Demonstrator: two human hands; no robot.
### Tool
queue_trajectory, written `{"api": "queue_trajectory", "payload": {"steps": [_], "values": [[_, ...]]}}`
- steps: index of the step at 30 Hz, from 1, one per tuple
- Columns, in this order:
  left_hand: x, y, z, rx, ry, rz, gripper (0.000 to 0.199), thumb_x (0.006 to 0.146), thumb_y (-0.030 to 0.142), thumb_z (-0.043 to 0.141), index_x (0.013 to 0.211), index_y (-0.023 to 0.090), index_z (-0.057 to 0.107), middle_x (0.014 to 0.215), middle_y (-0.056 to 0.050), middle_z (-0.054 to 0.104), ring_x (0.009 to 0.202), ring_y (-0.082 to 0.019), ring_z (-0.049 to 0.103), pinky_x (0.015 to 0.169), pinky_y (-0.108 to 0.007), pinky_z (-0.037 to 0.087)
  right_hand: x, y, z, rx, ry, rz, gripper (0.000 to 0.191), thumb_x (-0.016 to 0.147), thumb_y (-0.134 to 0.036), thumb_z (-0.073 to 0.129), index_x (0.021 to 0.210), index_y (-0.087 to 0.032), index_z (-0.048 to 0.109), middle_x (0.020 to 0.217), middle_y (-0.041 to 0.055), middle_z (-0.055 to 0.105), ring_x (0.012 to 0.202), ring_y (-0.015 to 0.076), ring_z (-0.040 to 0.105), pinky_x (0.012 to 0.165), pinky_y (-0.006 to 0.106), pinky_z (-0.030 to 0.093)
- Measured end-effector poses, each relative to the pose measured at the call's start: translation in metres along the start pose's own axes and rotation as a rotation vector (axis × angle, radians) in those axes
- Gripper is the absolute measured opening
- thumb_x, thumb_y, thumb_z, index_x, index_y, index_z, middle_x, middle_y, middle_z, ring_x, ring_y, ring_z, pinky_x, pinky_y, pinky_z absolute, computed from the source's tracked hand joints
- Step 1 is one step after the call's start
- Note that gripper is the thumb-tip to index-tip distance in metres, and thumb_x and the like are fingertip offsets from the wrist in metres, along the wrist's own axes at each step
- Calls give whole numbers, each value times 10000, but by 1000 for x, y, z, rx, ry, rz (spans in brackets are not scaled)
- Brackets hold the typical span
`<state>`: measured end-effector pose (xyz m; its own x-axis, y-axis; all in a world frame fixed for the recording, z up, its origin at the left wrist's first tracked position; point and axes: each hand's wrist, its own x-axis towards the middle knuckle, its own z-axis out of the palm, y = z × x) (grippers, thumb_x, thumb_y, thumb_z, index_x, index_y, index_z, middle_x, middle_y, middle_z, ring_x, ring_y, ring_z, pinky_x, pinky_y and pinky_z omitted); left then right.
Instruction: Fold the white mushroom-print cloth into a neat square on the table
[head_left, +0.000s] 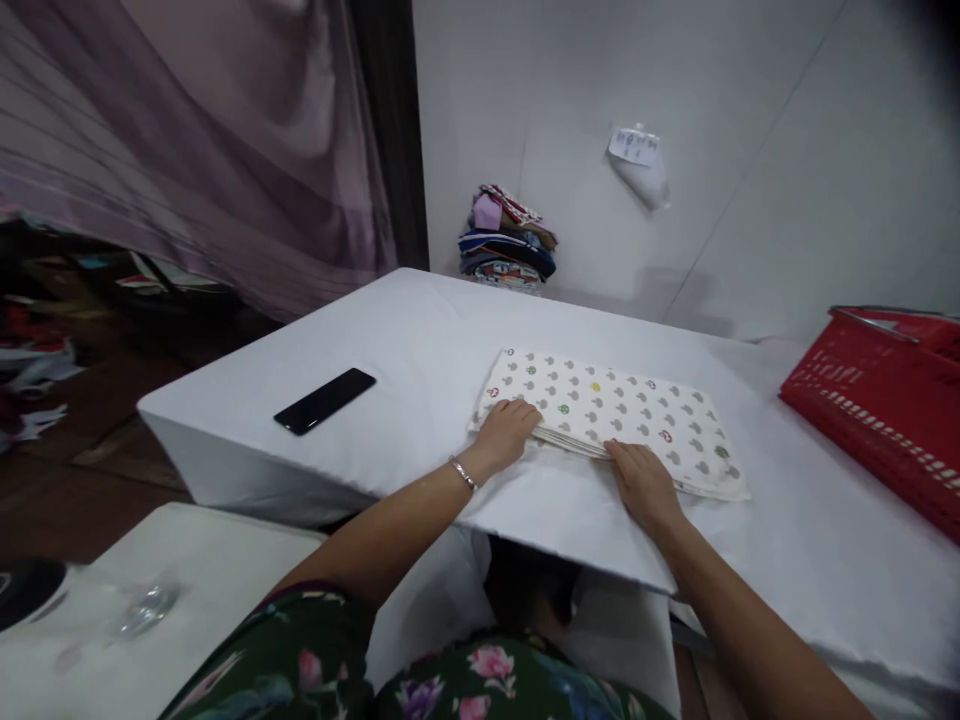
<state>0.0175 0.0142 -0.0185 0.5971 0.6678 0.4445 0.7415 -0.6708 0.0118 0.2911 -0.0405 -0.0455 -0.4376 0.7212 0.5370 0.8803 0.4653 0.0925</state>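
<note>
A cream cloth with a print of grey, green, red and yellow mushroom-like shapes lies folded in layers on the white-covered table. My left hand holds its near edge toward the left, fingers over the top layers. Further right along the same edge, my right hand grips the folded cloth, its fingers on top. Both thumbs are largely hidden. Between the hands, the stacked layers of the edge show. A bracelet circles my left wrist.
A black phone rests left of the cloth. At the right stands a red plastic basket. Folded clothes are piled by the wall behind the table. A purple curtain hangs at the left, above a white surface lower down.
</note>
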Motion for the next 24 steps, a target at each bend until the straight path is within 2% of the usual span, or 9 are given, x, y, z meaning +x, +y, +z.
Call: {"api": "queue_trajectory", "payload": {"steps": [4, 8, 16, 20, 24], "values": [[-12, -19, -11, 14, 9, -64, 351, 788, -1, 441, 1050, 201, 559, 1109, -55, 618, 1102, -208, 498, 943, -385, 352, -1, 0, 1, 2, -11, -6, 314, 884, -129, 401, 1152, -159, 562, 1034, 121, 653, 934, 255, 564, 814, 386, 444], [-28, -36, -18, -40, -41, -111, 398, 799, 18, 433, 1128, 209, 551, 1173, -44, 608, 1176, -206, 469, 930, -373, 380, 0, 1, 1, 14, -25, -6, 304, 890, -164, 421, 1153, -170, 575, 1072, 123, 638, 972, 257, 552, 824, 397, 442], [-41, -41, -31, -85, -166, -249, 456, 777, 23, 419, 1139, 249, 579, 1292, -27, 542, 1206, -195, 448, 951, -357, 400, 2, 2, -3, 3, -88, -46, 318, 906, -194, 394, 1139, -193, 611, 1062, 116, 625, 991, 248, 540, 828, 389, 433], [-50, -45, -31, -222, -114, -424, 479, 752, 58, 449, 1191, 216, 560, 1318, -50, 523, 1195, -202, 473, 999, -352, 390, 1, -2, -7, -19, -138, -55, 317, 892, -179, 409, 1145, -163, 599, 1089, 128, 616, 1018, 260, 529, 859, 402, 409], [-60, -49, -30, -441, -33, -637, 500, 696, 64, 491, 1171, 202, 563, 1217, -43, 598, 1110, -181, 545, 976, -312, 416, 10, -15, -13, 16, -164, -46, 322, 885, -259, 441, 1160, -162, 575, 1114, 132, 598, 1006, 262, 526, 850, 393, 408]]}}
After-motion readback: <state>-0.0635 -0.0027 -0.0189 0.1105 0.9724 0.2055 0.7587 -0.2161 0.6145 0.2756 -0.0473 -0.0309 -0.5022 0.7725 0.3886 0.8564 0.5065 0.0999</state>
